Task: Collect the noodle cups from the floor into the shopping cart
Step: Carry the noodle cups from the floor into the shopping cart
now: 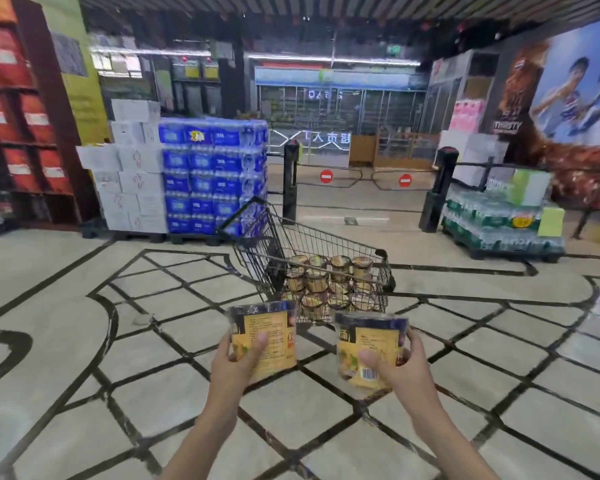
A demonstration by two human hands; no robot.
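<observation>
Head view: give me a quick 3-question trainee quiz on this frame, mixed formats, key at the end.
1. True or false: the left hand and the right hand each hold a noodle cup.
2. Where do the other noodle cups sit?
A. on the floor
B. inside the shopping cart
C. on the blue water packs
3. Fill in: beyond the cart, the barrier gates carry two red ____ signs.

Key: 1 true; 2 B; 3 no-entry.
</observation>
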